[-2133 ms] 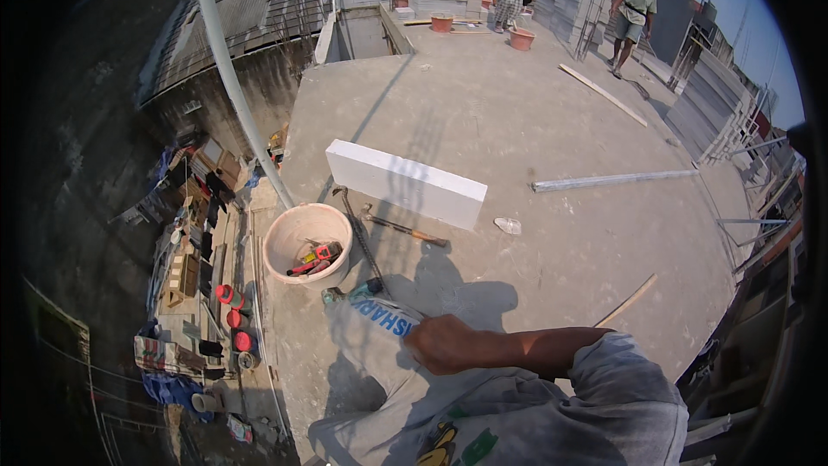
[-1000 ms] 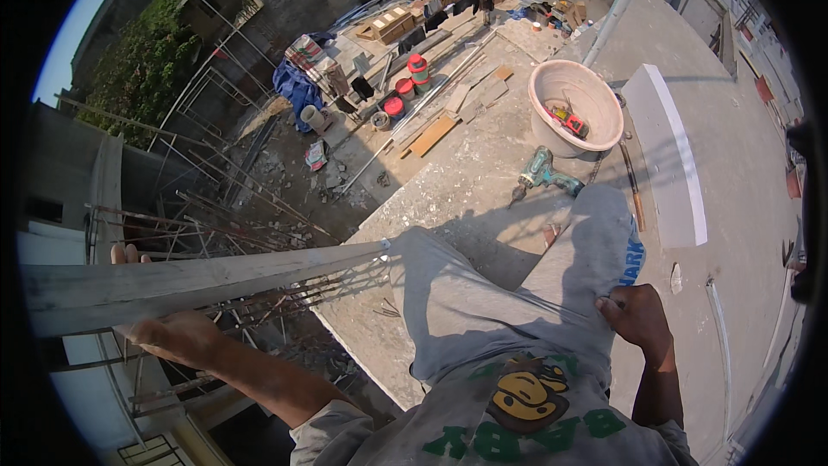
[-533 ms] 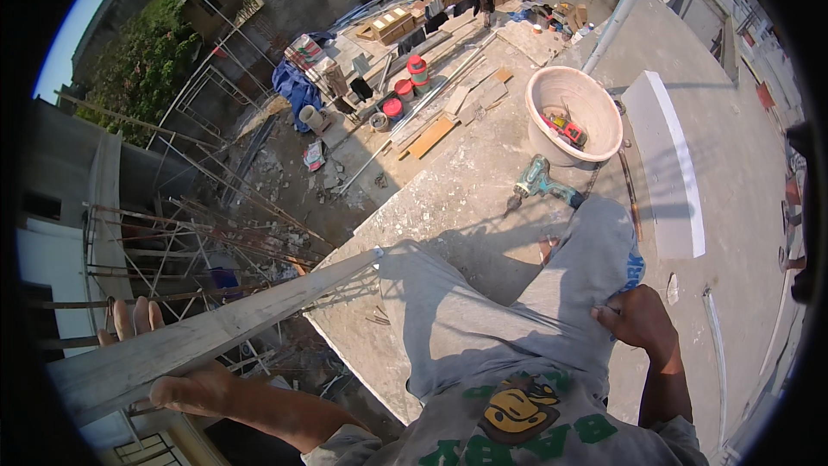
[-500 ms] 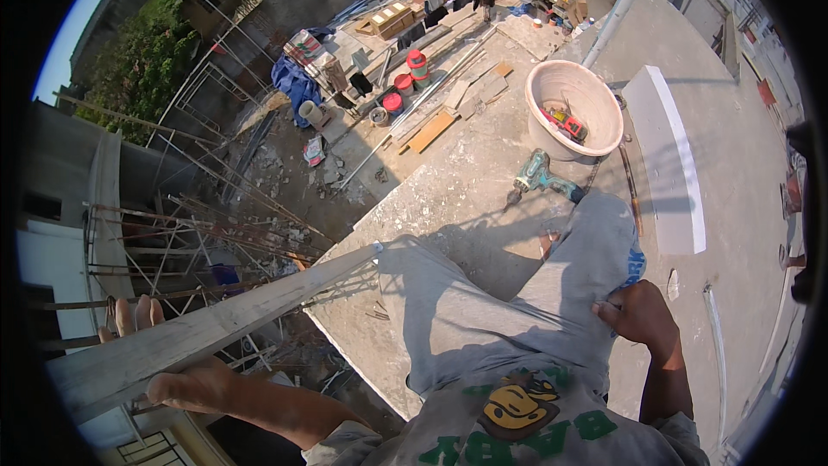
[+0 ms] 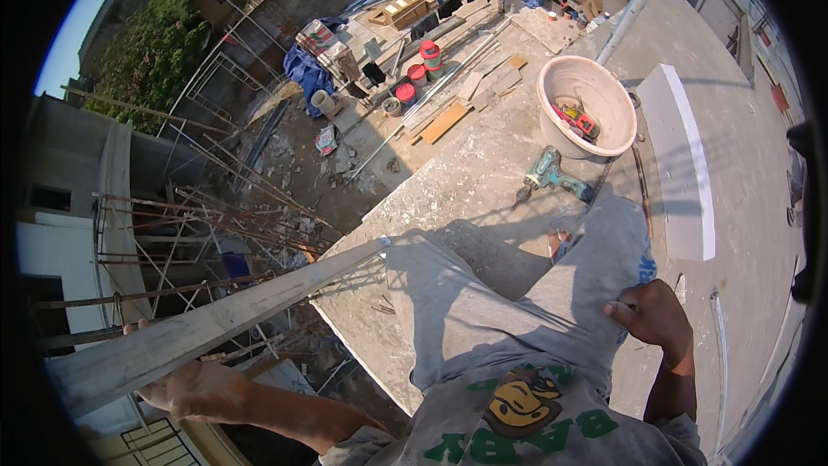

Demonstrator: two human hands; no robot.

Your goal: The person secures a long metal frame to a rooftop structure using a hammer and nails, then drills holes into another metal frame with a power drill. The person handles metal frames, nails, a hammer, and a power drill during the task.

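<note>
Fingers (image 5: 138, 326) of the left hand (image 5: 194, 390) are wrapped under and around a long grey plank (image 5: 216, 321), gripped at eight o'clock, its far end laid on the edge of the concrete slab (image 5: 483, 190) near centre. At four o'clock the right hand (image 5: 655, 315) is pressed on the grey-trousered thigh, fingers curled together on the cloth. A teal cordless drill (image 5: 552, 177) is seen at one o'clock, just beside a pink tub (image 5: 586, 108), with a white foam block (image 5: 677, 164) lying at two o'clock.
</note>
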